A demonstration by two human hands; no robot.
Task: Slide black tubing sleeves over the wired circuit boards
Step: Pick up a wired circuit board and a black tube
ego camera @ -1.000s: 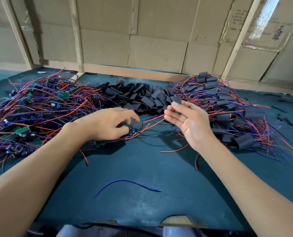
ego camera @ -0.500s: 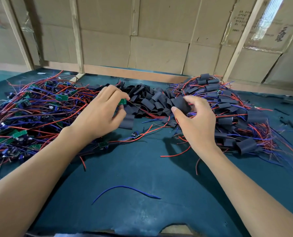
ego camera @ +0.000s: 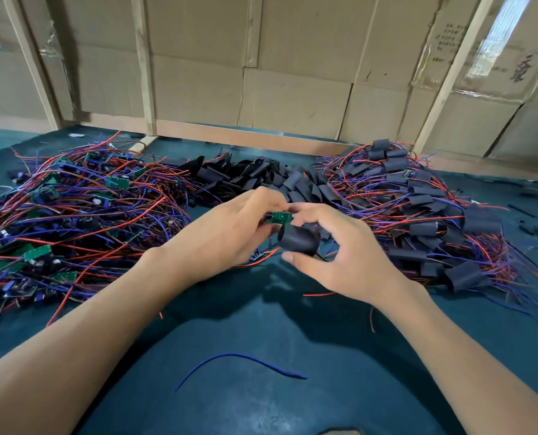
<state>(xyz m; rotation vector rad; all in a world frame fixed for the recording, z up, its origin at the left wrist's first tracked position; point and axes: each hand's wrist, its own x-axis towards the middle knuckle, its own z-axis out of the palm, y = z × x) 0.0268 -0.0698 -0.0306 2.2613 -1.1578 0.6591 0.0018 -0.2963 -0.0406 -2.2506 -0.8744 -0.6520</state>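
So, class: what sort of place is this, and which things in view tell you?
Probably a small electronics assembly workbench. Clues: a heap of wired circuit boards, a pile of black tubing sleeves, a finished stack, and cardboard walls.

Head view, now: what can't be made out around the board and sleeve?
- Green circuit board: mostly hidden by the left hand.
- Black sleeve: far end behind right hand fingers.
- Whether the board has entered the sleeve: unclear.
- Board's wires: hidden under both hands.
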